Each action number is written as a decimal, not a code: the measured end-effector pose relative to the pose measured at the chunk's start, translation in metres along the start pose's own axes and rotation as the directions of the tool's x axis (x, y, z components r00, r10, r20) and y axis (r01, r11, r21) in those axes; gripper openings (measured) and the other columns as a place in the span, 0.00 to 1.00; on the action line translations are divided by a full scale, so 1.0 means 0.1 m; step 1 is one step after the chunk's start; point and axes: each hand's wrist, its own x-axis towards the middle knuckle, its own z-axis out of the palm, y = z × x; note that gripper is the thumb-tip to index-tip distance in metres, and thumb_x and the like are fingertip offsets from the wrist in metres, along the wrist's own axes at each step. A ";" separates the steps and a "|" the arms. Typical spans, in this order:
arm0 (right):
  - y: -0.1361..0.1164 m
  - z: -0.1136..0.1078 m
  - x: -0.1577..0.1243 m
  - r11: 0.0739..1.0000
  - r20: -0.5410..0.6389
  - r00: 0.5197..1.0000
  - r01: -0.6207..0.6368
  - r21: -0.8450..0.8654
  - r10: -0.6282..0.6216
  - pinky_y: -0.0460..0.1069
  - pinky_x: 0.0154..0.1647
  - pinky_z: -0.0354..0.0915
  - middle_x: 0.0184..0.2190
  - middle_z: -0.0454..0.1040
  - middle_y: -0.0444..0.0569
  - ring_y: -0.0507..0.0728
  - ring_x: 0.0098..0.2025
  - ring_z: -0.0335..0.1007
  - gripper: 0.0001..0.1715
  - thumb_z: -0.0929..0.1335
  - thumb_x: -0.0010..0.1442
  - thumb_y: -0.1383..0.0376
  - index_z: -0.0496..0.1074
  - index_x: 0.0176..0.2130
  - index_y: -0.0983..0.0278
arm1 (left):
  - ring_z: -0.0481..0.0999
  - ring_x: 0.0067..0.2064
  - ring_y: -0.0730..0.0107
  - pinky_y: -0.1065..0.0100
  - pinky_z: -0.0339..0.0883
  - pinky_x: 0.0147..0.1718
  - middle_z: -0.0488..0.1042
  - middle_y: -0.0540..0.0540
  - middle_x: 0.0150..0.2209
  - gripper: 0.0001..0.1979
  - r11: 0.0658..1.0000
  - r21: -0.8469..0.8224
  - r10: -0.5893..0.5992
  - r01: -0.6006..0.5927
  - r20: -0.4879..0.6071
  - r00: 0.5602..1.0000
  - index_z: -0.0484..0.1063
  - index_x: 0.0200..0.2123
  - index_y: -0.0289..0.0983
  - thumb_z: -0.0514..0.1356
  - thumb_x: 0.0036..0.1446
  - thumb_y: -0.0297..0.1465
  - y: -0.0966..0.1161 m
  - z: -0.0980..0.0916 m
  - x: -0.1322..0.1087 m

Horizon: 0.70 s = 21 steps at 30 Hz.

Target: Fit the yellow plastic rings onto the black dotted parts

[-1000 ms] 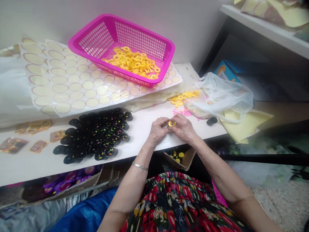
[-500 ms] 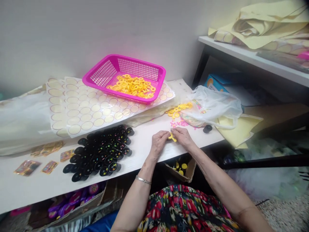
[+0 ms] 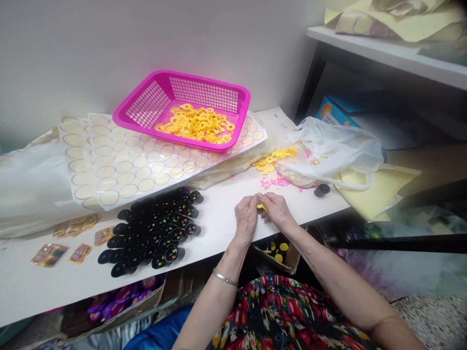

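Observation:
Over the front of the white table, my left hand and my right hand meet with their fingers pinched together. Between them is a small yellow plastic piece with a ring-like end, mostly covered by the fingers. Both hands grip it. Just beyond them lie small pink bits in a scatter and a loose pile of yellow ring-ended pieces. To the left stand many black cups in close rows, with bright specks of colour inside. One single black cup stands to the right.
A pink basket with yellow pieces rests on sticker sheets. A white plastic bag lies at right, near a shelf. Small printed packets lie at left. An open box with yellow caps sits under the table edge.
My hands have closed further around the yellow piece, covering more of it, and the right fingers have come nearer the left. The whole view has shifted slightly.

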 end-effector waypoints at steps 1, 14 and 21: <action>0.00 0.01 0.00 1.000 -0.006 1.000 -0.013 0.019 0.013 0.44 0.11 0.55 0.14 0.62 0.40 0.49 0.12 0.59 0.23 0.64 0.52 0.48 0.66 0.25 0.65 | 0.70 0.30 0.72 0.72 0.63 0.29 0.73 0.48 0.25 0.17 1.000 0.006 -0.004 0.004 -0.014 1.000 0.73 0.26 0.34 0.55 0.52 0.42 0.00 0.01 -0.01; 0.10 0.04 0.07 0.944 0.014 0.992 -0.122 0.305 0.124 0.41 0.10 0.56 0.13 0.64 0.40 0.47 0.12 0.59 0.20 0.69 0.49 0.52 0.66 0.24 0.66 | 0.65 0.25 0.76 0.73 0.59 0.25 0.66 0.52 0.20 0.16 0.997 0.020 -0.069 0.069 0.007 0.998 0.68 0.23 0.36 0.55 0.54 0.41 0.05 0.00 -0.01; 0.05 -0.09 -0.02 0.884 0.159 0.981 -0.173 0.434 0.114 0.43 0.19 0.63 0.21 0.70 0.44 0.47 0.18 0.63 0.23 0.71 0.46 0.50 0.70 0.30 0.67 | 0.65 0.24 0.77 0.74 0.58 0.24 0.69 0.50 0.23 0.19 0.996 -0.069 -0.050 0.056 0.093 0.994 0.71 0.28 0.35 0.54 0.54 0.45 0.04 -0.05 -0.03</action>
